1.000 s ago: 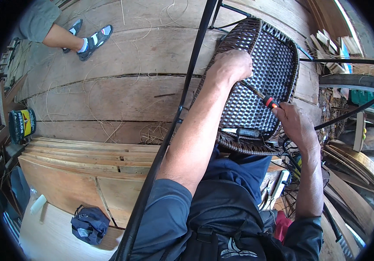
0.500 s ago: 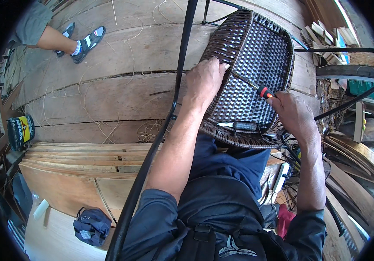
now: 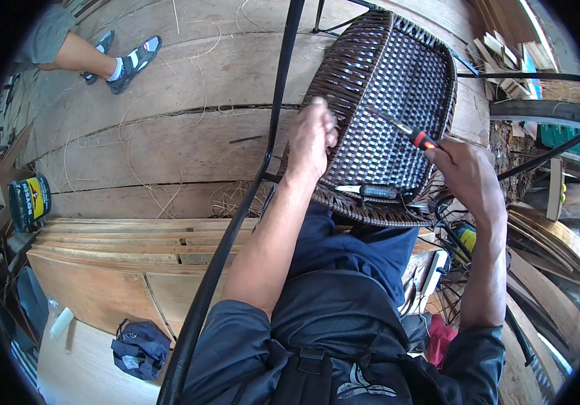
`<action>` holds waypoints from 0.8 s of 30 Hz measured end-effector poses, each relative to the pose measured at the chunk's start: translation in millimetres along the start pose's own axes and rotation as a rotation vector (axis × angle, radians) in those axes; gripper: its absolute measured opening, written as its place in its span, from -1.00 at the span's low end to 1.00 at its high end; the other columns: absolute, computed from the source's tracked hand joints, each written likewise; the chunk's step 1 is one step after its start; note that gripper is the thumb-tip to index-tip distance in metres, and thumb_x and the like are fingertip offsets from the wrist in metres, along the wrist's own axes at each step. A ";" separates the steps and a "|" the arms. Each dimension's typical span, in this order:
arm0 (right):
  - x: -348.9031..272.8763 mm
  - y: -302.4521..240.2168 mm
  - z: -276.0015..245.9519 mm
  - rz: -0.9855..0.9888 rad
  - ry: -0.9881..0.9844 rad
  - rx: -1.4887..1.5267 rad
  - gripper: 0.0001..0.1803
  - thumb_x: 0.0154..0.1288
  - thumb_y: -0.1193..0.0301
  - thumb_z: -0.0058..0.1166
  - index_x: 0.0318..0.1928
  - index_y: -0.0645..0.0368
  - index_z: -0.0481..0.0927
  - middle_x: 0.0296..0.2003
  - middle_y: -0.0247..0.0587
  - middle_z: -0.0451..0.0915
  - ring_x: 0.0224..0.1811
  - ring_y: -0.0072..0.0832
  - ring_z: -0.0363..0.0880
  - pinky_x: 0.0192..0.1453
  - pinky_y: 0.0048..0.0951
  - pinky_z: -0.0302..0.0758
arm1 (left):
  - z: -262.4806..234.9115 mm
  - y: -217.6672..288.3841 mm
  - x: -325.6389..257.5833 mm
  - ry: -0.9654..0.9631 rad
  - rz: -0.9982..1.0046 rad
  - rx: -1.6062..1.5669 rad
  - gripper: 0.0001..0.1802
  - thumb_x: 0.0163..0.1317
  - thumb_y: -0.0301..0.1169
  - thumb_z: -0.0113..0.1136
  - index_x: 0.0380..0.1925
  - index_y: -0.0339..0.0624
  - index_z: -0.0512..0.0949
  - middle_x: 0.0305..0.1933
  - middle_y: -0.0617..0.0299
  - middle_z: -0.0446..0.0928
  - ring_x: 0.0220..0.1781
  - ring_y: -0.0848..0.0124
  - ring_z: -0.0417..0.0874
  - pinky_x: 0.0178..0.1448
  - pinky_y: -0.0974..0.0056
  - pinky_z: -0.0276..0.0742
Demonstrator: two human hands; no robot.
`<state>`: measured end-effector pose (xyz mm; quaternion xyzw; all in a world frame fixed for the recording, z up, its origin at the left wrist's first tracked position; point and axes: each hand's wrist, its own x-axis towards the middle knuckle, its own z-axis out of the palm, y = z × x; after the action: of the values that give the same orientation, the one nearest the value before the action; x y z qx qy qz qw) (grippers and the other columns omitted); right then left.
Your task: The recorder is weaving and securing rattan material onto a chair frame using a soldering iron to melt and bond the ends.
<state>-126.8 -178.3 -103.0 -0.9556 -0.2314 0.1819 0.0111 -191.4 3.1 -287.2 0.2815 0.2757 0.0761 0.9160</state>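
The wicker chair (image 3: pixel 391 115) rests on the lap, over the plank floor (image 3: pixel 188 135). The seat panel looks woven nearly full, so I'd guess only edge strands are left to tuck. Left hand (image 3: pixel 311 138) pinches the left rim, fingers closed on the weave. Right hand (image 3: pixel 465 177) is wrapped tight around a red-handled screwdriver (image 3: pixel 404 131), tip on the weave.

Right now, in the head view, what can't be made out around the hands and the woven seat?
- Tip of the screwdriver: too thin against the woven seat to see where it ends.
- Left hand fingertips: curled over the weave, hidden.
- Right hand palm: turned away.
- Small tool lying on the seat: too small to identify.
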 end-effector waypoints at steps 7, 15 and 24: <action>-7.9 -1.7 2.5 0.071 -0.035 0.062 -0.66 0.35 0.17 -0.03 -0.28 0.23 0.56 -0.53 0.10 0.53 -0.45 -0.06 0.58 -0.35 -0.12 0.42 | 7.6 -19.1 -10.0 0.239 0.540 0.716 -0.58 0.39 -0.20 -0.01 0.03 -0.36 0.42 -0.06 0.09 0.50 -0.11 0.35 0.51 0.01 0.31 0.45; 8.7 6.7 19.4 -0.031 -0.019 0.035 -0.66 0.34 0.17 -0.01 -0.24 0.25 0.54 -0.50 0.13 0.52 -0.40 0.00 0.56 -0.30 -0.08 0.41 | 2.3 -37.8 -16.2 0.108 0.678 1.143 -0.25 0.20 -0.45 0.16 0.30 -0.47 0.02 0.30 -0.33 0.12 0.35 -0.14 0.19 0.44 -0.01 0.09; 0.6 18.4 13.0 -0.005 -0.058 0.125 -0.66 0.33 0.18 -0.02 -0.28 0.24 0.55 -0.46 0.15 0.54 -0.33 0.02 0.57 -0.26 -0.07 0.45 | 9.4 -21.9 -0.1 -0.110 0.752 1.619 -0.20 0.14 -0.43 0.16 0.35 -0.36 0.03 0.43 -0.14 0.01 0.47 -0.09 0.02 0.49 -0.01 -0.01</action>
<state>-122.8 -195.3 -117.2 -0.9469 -0.2220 0.2235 0.0645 -186.7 -19.6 -292.9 0.9169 0.0899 0.1397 0.3629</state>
